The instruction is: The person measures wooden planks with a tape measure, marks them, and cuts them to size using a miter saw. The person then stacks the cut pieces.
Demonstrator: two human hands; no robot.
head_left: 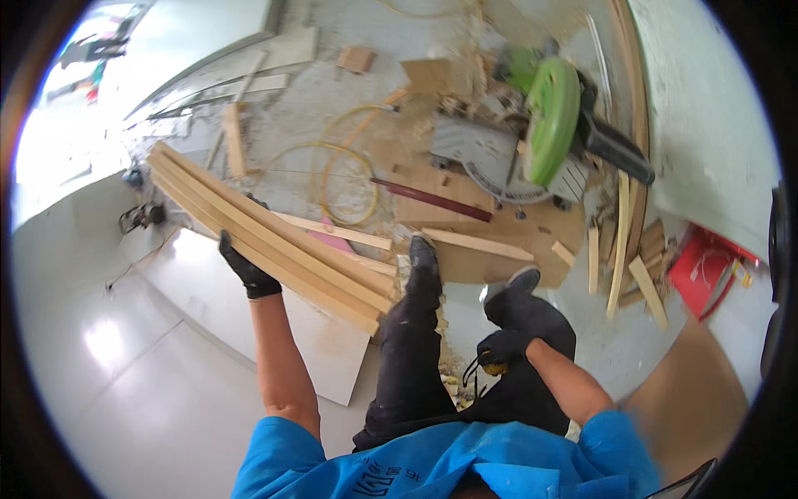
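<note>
My left hand (249, 268), in a black glove, grips the side of a bundle of long pale wooden strips (283, 237). The bundle lies slantwise, from the upper left down to beside my left leg. Several strips run side by side in it. Close to my right thigh, my right hand (504, 348), also gloved in black, is closed round a small yellow thing (494, 368) with a dark cord loop. The fingers hide most of it, so its kind does not show.
A green mitre saw (553, 125) stands ahead on the dusty floor. Yellow hose (374, 187) coils left of it, near a dark red strip (432, 200). Wood offcuts (648, 291) and a red bag (706, 270) lie at the right. A white panel (312, 349) lies under the bundle.
</note>
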